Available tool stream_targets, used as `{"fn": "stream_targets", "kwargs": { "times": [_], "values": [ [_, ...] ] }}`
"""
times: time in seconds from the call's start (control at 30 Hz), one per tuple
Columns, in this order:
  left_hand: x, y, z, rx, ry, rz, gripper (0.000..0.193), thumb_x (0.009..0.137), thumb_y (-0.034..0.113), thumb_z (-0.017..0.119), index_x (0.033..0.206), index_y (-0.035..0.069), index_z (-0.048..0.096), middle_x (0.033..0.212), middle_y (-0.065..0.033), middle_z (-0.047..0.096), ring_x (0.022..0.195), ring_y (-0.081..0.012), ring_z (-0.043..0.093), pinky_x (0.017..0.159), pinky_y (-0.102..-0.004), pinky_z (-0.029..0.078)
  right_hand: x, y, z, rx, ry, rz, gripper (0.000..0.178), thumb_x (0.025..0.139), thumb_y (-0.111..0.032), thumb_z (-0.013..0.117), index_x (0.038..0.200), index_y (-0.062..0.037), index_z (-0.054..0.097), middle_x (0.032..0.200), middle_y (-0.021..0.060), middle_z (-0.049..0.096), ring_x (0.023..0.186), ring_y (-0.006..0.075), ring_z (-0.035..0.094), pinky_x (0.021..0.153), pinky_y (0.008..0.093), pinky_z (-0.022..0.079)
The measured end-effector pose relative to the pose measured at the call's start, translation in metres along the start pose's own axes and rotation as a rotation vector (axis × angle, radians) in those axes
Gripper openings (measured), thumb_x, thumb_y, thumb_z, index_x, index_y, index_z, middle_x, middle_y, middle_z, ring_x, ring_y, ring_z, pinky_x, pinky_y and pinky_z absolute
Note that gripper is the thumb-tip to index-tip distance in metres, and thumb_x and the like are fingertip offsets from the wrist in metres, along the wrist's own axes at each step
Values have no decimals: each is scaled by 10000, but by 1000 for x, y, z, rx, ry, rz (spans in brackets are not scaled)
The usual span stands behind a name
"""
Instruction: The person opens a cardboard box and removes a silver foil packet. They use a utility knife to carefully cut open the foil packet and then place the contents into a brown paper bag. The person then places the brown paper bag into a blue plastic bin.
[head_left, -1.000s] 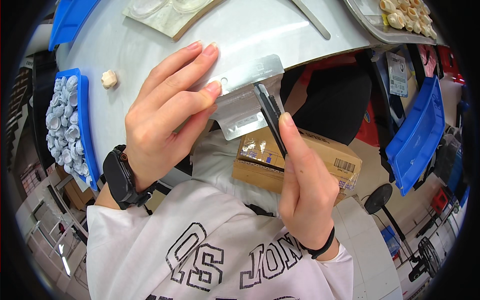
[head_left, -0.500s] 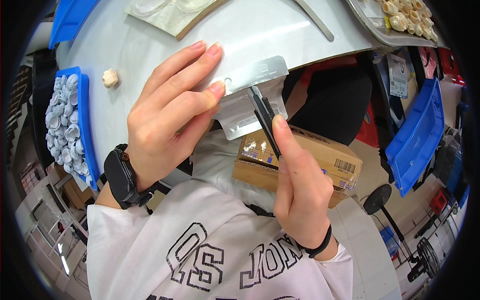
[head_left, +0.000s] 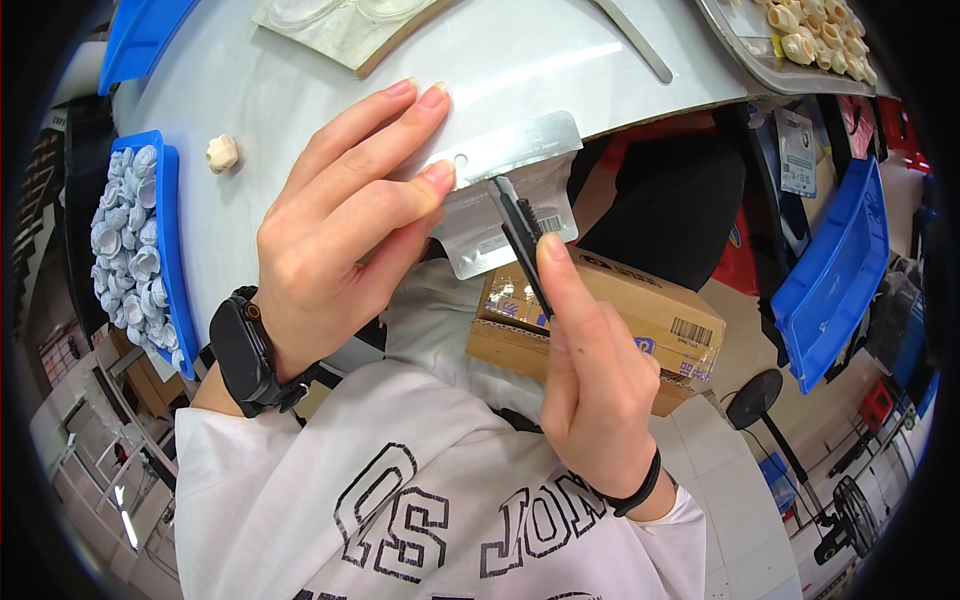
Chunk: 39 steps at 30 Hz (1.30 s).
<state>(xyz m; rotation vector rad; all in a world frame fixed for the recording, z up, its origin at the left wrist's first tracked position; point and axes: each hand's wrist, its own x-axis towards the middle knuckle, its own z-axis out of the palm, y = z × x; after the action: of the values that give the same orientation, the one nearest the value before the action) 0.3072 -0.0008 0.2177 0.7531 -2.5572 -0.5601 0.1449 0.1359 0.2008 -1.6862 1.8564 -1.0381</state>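
Note:
A silver foil packet (head_left: pixel 530 142) with a clear-looking lower part and a round hang hole hangs over the table's near edge. My left hand (head_left: pixel 330 225) pinches its left end between thumb and index finger, the other fingers stretched out above the table. In my right hand (head_left: pixel 600 390) is a black utility knife (head_left: pixel 518 228), gripped with the index finger laid along its body. The knife slants up and left, its tip over the packet just below the foil strip. Whether the blade touches the packet I cannot tell.
On the white table (head_left: pixel 480 75) lie a small cream-coloured piece (head_left: pixel 222 154), a plaster-like slab (head_left: pixel 335 45) and a metal strip (head_left: pixel 637 42). A blue tray (head_left: pixel 172 250) of pale pieces stands left, a metal tray (head_left: pixel 745 55) far right. A cardboard box (head_left: pixel 640 310) sits below the packet.
My right hand and the knife have shifted slightly left along the packet. The left hand and the packet have moved only a little to the right.

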Motion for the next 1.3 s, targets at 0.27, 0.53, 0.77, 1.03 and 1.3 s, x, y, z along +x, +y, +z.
{"fn": "stream_targets", "kwargs": {
  "times": [0.27, 0.53, 0.77, 1.03, 1.3],
  "values": [
    [0, 1, 0, -4, 5, -12, 257, 684, -108, 683, 906, -20, 590, 1205, -234, 560, 1200, -387, 478, 990, -408, 390, -2, -2, 3, 4, 0, 3, 648, 622, 86, 563, 1251, -70, 561, 597, 17, 364, 399, 136, 389, 382, 294, 381],
    [0, 1, 1, -15, 15, -18, 252, 686, -106, 686, 907, -22, 595, 1204, -232, 562, 1201, -382, 478, 982, -394, 400, -4, -5, 9, 7, -11, 3, 663, 623, 72, 565, 1267, -86, 549, 590, 11, 362, 388, 132, 398, 372, 291, 380],
    [0, 1, 0, 4, 3, -17, 265, 685, -110, 686, 915, -10, 599, 1199, -225, 567, 1198, -379, 480, 977, -392, 405, 1, 2, -17, 75, -29, 80, 601, 705, 49, 579, 1294, -38, 495, 651, 33, 485, 486, 141, 470, 484, 280, 425],
    [1, 3, 0, -32, 31, -65, 287, 670, -117, 685, 925, -13, 605, 1186, -214, 578, 1181, -374, 495, 965, -384, 413, 33, 10, -57, 528, -20, 683, 466, 768, -50, 692, 1190, 24, 510, 646, -63, 468, 579, 5, 425, 539, 144, 334],
    [2, 6, 1, -51, 48, -89, 341, 636, -84, 703, 959, -9, 623, 1181, -190, 583, 1158, -369, 510, 954, -402, 427, 64, 17, -16, 897, -95, 765, 338, 798, -73, 677, 1073, 29, 509, 537, -73, 420, 452, -1, 383, 414, 182, 276]
  ]
}}
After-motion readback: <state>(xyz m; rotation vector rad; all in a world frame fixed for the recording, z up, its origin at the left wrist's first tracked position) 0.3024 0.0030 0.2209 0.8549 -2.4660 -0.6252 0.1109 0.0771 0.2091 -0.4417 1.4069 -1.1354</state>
